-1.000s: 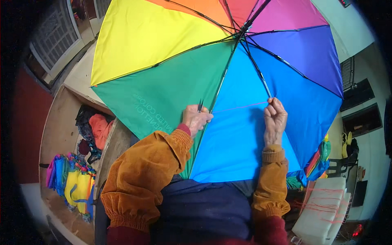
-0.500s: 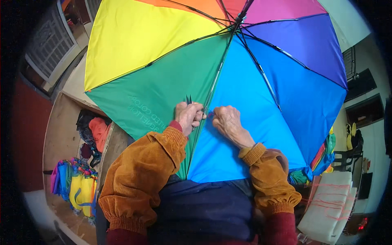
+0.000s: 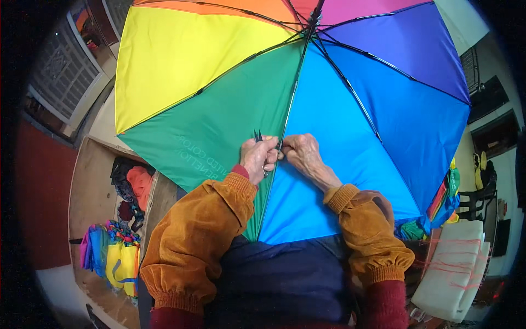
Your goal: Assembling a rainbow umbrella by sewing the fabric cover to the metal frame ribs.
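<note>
An open umbrella [image 3: 339, 164] with panels in rainbow colours lies inside up across my lap. My left hand [image 3: 256, 159] is closed beside the rib [image 3: 292, 101] between the green and light-blue panels. Out of its top stick two dark pointed blade tips, like those of thread snips [image 3: 257, 135]; their handles are hidden in the palm. My right hand [image 3: 304, 156] is closed in a pinch at the same rib, its fingertips almost against the left ones. What lies between those fingertips is too small to make out.
On the left stands a wooden box [image 3: 90, 189] holding dark and coral cloth and a bundle of folded multicoloured fabric [image 3: 112, 257]. At the right, pale pads [image 3: 452, 268] carry loose red threads. More colourful fabric [image 3: 444, 203] hangs behind the umbrella's right edge.
Both hands have come closer together at the rib, the right one shifting slightly up and left. A bit of purplish thread seen at the right fingertips no longer shows. The view has shifted a little.
</note>
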The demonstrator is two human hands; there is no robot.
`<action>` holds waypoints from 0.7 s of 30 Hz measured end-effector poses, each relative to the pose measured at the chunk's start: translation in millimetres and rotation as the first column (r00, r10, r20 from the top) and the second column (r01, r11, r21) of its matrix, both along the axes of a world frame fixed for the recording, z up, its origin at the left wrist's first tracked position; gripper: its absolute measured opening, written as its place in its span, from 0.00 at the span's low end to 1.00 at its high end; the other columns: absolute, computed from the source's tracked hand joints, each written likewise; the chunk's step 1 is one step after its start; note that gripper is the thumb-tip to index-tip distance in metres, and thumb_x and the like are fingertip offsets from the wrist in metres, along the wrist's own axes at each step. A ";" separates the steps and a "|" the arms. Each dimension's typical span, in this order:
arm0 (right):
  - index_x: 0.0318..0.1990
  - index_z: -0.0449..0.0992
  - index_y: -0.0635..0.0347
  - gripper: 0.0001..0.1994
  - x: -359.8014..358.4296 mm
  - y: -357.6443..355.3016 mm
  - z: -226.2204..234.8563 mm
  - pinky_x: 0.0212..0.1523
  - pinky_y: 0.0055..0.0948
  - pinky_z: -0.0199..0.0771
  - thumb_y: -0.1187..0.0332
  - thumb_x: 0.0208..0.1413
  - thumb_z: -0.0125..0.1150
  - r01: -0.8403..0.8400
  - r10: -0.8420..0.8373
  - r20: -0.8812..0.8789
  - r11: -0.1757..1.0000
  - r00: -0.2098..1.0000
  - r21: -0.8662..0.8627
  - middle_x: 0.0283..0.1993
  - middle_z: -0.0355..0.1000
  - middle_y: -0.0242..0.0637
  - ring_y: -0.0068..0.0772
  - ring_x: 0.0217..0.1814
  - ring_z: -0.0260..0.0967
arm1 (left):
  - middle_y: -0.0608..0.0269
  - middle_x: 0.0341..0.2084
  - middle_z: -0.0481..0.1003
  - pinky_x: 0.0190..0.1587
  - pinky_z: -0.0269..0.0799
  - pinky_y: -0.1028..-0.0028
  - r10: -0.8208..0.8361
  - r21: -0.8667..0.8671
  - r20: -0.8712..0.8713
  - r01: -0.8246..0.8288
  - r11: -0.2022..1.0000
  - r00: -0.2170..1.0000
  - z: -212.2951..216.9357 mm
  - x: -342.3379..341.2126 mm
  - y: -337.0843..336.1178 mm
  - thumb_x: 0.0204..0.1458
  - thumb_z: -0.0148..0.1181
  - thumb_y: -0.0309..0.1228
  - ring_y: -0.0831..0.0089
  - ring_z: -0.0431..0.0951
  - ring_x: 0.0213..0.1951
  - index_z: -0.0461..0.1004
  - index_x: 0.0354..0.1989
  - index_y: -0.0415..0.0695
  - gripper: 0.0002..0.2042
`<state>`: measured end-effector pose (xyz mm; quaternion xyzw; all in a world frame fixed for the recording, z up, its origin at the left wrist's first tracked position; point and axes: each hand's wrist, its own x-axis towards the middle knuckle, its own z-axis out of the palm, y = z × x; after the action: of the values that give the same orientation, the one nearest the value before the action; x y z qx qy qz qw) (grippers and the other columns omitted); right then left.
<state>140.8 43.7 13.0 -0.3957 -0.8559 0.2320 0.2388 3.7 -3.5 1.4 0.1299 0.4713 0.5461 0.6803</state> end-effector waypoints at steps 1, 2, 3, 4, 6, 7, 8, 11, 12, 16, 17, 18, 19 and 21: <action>0.20 0.72 0.65 0.04 -1.1 -1.1 1.7 0.23 0.46 0.63 0.75 0.38 0.51 0.011 -0.012 -0.013 1.000 1.000 -0.025 0.19 0.67 0.53 0.54 0.22 0.66 | 0.63 0.15 0.66 0.11 0.50 0.82 0.002 0.002 0.002 -0.002 1.000 1.000 0.4 -0.4 -0.1 0.49 0.55 0.27 0.83 0.60 0.12 0.66 0.25 0.42 0.06; 0.21 0.73 0.65 0.04 -2.0 -1.9 3.0 0.23 0.45 0.64 0.75 0.40 0.51 0.022 -0.023 -0.025 0.999 0.999 -0.050 0.20 0.67 0.54 0.54 0.22 0.67 | 0.63 0.15 0.67 0.11 0.50 0.82 -0.025 0.008 -0.018 0.025 1.000 1.000 0.9 -1.0 0.4 0.50 0.54 0.27 0.83 0.59 0.12 0.66 0.27 0.41 0.05; 0.21 0.73 0.65 0.04 -1.8 -1.5 1.1 0.23 0.45 0.64 0.75 0.40 0.51 0.020 -0.021 -0.021 0.999 1.000 -0.047 0.20 0.67 0.54 0.54 0.22 0.67 | 0.64 0.15 0.67 0.11 0.50 0.82 -0.051 0.014 -0.037 0.051 0.999 0.998 1.4 -1.4 0.9 0.51 0.54 0.27 0.84 0.59 0.12 0.67 0.28 0.40 0.04; 0.22 0.74 0.65 0.05 -0.4 0.1 -4.1 0.23 0.44 0.64 0.74 0.41 0.52 0.050 -0.051 -0.082 0.999 0.995 -0.016 0.20 0.67 0.54 0.52 0.21 0.67 | 0.64 0.15 0.67 0.11 0.50 0.82 -0.076 0.020 -0.055 0.077 0.997 0.996 1.7 -1.4 1.3 0.52 0.53 0.26 0.84 0.58 0.12 0.67 0.30 0.40 0.04; 0.25 0.75 0.66 0.07 -3.8 0.3 -1.4 0.22 0.41 0.64 0.71 0.43 0.53 0.101 -0.092 -0.202 0.994 0.975 0.038 0.19 0.67 0.53 0.47 0.19 0.67 | 0.64 0.16 0.67 0.11 0.50 0.82 -0.038 0.034 -0.062 0.040 0.999 0.997 -0.6 1.4 -0.2 0.53 0.52 0.27 0.84 0.58 0.12 0.66 0.30 0.40 0.04; 0.25 0.75 0.66 0.07 -4.8 0.6 0.4 0.22 0.41 0.64 0.71 0.43 0.53 0.092 -0.083 -0.195 0.995 0.977 0.040 0.19 0.67 0.53 0.47 0.19 0.67 | 0.63 0.16 0.67 0.11 0.50 0.82 -0.008 0.046 -0.075 0.012 0.999 0.997 -2.3 3.6 -1.4 0.53 0.52 0.27 0.84 0.58 0.11 0.66 0.30 0.41 0.04; 0.25 0.75 0.67 0.08 -5.1 0.9 2.4 0.21 0.39 0.64 0.70 0.44 0.54 0.138 -0.152 -0.190 0.987 0.970 -0.081 0.18 0.67 0.52 0.44 0.19 0.66 | 0.63 0.16 0.67 0.11 0.50 0.82 0.022 0.056 -0.087 -0.017 0.998 0.996 -3.6 5.2 -2.6 0.53 0.52 0.27 0.84 0.57 0.11 0.65 0.30 0.41 0.04; 0.25 0.75 0.69 0.10 -7.8 0.2 9.7 0.20 0.37 0.63 0.68 0.45 0.54 0.234 -0.291 -0.147 0.920 0.945 -0.316 0.16 0.66 0.50 0.38 0.17 0.64 | 0.62 0.16 0.68 0.10 0.51 0.82 0.107 0.098 -0.120 -0.095 0.991 0.987 -4.9 9.3 -6.0 0.55 0.50 0.28 0.84 0.58 0.11 0.63 0.30 0.42 0.05; 0.24 0.74 0.70 0.11 -9.9 0.9 10.3 0.20 0.36 0.63 0.67 0.46 0.54 0.240 -0.292 -0.121 0.916 0.949 -0.322 0.15 0.65 0.49 0.36 0.17 0.63 | 0.61 0.16 0.68 0.10 0.51 0.82 0.146 0.119 -0.141 -0.129 0.984 0.979 -4.6 11.1 -6.8 0.55 0.50 0.29 0.83 0.58 0.11 0.62 0.30 0.43 0.05; 0.22 0.73 0.70 0.14 -10.5 5.6 9.1 0.16 0.31 0.59 0.65 0.48 0.54 0.240 -0.271 -0.056 0.915 0.961 -0.325 0.13 0.64 0.42 0.27 0.15 0.61 | 0.59 0.17 0.68 0.11 0.52 0.82 0.282 0.082 -0.123 -0.274 0.958 0.951 0.7 19.7 -8.6 0.56 0.49 0.30 0.83 0.58 0.11 0.61 0.32 0.43 0.06; 0.21 0.73 0.69 0.15 -8.5 7.1 8.4 0.13 0.28 0.57 0.64 0.50 0.53 0.225 -0.250 -0.042 0.923 0.967 -0.313 0.13 0.64 0.38 0.24 0.13 0.60 | 0.59 0.17 0.68 0.11 0.52 0.82 0.282 0.081 -0.124 -0.274 0.958 0.951 0.5 19.2 -9.5 0.56 0.49 0.30 0.83 0.58 0.11 0.61 0.32 0.43 0.06; 0.21 0.73 0.68 0.16 -7.3 8.0 7.6 0.10 0.25 0.56 0.63 0.52 0.53 0.211 -0.230 -0.027 0.930 0.973 -0.300 0.12 0.65 0.34 0.21 0.11 0.59 | 0.58 0.17 0.68 0.11 0.52 0.81 0.274 0.095 -0.104 -0.265 0.960 0.956 0.3 18.1 -10.4 0.56 0.49 0.30 0.83 0.58 0.12 0.60 0.32 0.43 0.06; 0.21 0.73 0.68 0.16 -6.5 8.4 6.5 0.10 0.25 0.56 0.63 0.52 0.53 0.212 -0.230 -0.028 0.930 0.973 -0.300 0.12 0.65 0.34 0.21 0.11 0.59 | 0.58 0.17 0.69 0.11 0.53 0.81 0.266 0.110 -0.084 -0.256 0.960 0.960 0.2 16.9 -11.2 0.56 0.48 0.29 0.83 0.58 0.12 0.60 0.32 0.43 0.06; 0.17 0.69 0.69 0.16 -6.0 8.7 4.6 0.11 0.29 0.55 0.65 0.51 0.52 0.208 -0.268 -0.076 0.871 0.960 -0.445 0.11 0.61 0.36 0.23 0.11 0.57 | 0.57 0.18 0.69 0.11 0.53 0.81 0.264 0.125 -0.064 -0.254 0.959 0.963 0.2 14.7 -12.1 0.56 0.48 0.29 0.83 0.58 0.12 0.60 0.32 0.43 0.06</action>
<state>134.9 52.4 17.6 -0.5245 -0.7095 0.4110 0.2293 18.4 -15.7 1.6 0.1278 0.4786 0.6511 0.5750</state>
